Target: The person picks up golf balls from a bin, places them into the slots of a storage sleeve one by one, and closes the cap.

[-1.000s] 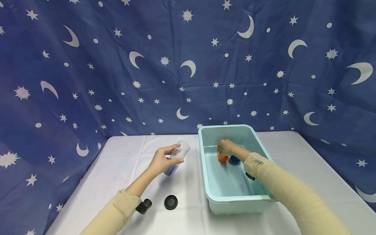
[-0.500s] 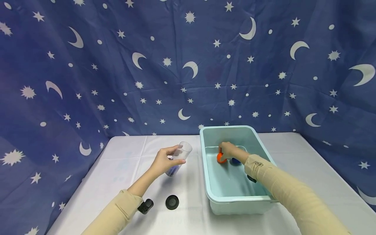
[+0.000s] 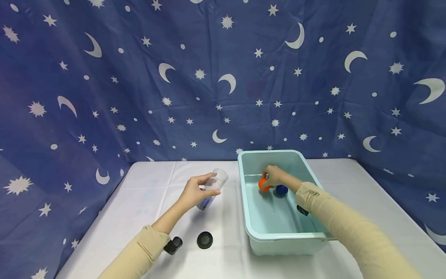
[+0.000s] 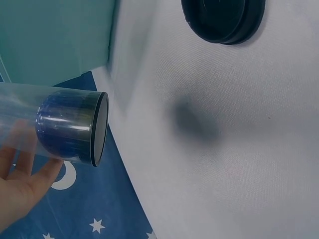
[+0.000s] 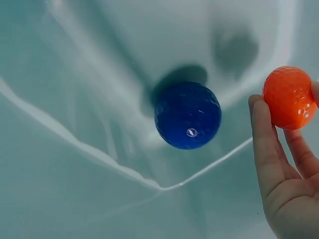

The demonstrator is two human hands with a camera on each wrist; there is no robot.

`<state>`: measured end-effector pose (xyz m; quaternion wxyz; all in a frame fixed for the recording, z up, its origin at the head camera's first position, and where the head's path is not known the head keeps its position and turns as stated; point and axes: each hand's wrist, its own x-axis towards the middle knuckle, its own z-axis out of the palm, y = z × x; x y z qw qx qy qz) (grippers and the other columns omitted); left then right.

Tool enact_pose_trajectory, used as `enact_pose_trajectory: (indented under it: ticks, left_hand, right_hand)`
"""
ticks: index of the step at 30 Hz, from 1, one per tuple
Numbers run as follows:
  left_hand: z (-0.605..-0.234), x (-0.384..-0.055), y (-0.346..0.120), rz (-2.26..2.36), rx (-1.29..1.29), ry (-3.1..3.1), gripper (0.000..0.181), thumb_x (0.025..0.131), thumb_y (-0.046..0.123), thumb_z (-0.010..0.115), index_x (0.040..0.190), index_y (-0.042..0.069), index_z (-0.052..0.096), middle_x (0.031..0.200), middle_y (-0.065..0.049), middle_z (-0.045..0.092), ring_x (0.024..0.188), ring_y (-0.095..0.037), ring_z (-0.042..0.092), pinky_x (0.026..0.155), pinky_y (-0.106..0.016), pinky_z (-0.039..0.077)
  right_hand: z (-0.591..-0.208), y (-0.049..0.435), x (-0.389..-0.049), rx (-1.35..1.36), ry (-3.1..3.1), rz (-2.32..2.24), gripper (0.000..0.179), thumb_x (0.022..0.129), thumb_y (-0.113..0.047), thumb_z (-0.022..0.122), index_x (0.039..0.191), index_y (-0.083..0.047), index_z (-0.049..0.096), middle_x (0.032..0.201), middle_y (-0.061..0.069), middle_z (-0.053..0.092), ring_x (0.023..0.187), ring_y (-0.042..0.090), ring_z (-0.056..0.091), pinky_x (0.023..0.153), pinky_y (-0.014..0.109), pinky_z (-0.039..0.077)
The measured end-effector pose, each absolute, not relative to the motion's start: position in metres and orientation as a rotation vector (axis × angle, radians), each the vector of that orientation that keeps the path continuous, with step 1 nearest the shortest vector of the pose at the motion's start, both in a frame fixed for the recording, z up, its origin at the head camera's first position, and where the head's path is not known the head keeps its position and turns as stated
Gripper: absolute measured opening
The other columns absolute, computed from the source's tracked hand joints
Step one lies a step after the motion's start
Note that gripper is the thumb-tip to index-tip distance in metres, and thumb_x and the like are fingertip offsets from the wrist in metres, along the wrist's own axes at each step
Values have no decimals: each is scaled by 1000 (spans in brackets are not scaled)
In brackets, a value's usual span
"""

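My left hand [image 3: 191, 193] grips a clear plastic tube [image 3: 218, 177], tilted with its open mouth up and to the right. Inside its dark-rimmed lower end sits a blue ball [image 4: 67, 124], seen through the wall in the left wrist view. Over in the light teal bin [image 3: 245, 205], my right hand [image 3: 274, 175] pinches an orange golf ball [image 5: 289, 97] between thumb and fingertips. In the right wrist view that ball is raised, its shadow lying apart on the bin. A dark blue golf ball [image 5: 188, 115] rests on the bin's floor beside the hand.
A round black lid [image 3: 204, 240] lies on the white-covered table [image 3: 223, 263] between the left forearm and the bin. Tall bin walls surround the right hand. Behind the table hangs a blue curtain [image 3: 195, 97] with moons and stars.
My right hand has taken hold of the orange golf ball and shifted slightly up and right, showing more of the blue ball. The left hand keeps the tube nearly still.
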<state>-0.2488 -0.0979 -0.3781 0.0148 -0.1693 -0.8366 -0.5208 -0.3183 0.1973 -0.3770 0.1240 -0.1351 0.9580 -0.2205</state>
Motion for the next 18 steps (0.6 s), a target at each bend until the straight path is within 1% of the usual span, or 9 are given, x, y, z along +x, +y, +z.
enact_pose_trajectory:
  ticks: [4,9,14,16,18]
  left_hand:
    - [-377,-249,-96,-1608,-519,-2608,55,75,14,79,126,7,61,119,-15,65,107,-31,61,83,-39,54]
    - [-378,-250,-95,-1607,-522,-2607,55,75,14,79,126,8,61,118,-15,66,107,-31,61,83,-39,54]
    - [-379,-251,-96,-1620,-528,-2605,55,76,15,78,128,8,59,119,-15,66,108,-31,61,83,-39,54]
    - [-380,-251,-96,-1623,-534,-2600,56,77,16,78,128,8,59,119,-16,65,109,-32,61,83,-39,55]
    - [-380,-251,-96,-1628,-536,-2599,56,77,16,78,129,8,58,120,-16,65,109,-32,60,83,-40,54]
  right_hand:
    - [-372,199,-318,-380,2763,-734,22,77,-6,73,92,6,61,82,17,65,55,17,62,58,29,57]
    - [-367,200,-317,-407,2731,-826,24,76,-5,72,93,8,61,82,19,68,56,15,64,60,31,58]
    - [-361,201,-315,-471,2739,-861,24,77,-5,71,95,8,62,84,19,68,59,14,63,60,28,57]
    - [-357,201,-313,-475,2742,-880,25,78,-5,70,97,8,62,86,19,68,61,15,62,62,28,57]
    - [-352,200,-310,-476,2735,-910,27,78,-5,70,100,9,62,87,19,67,64,19,63,66,32,57]
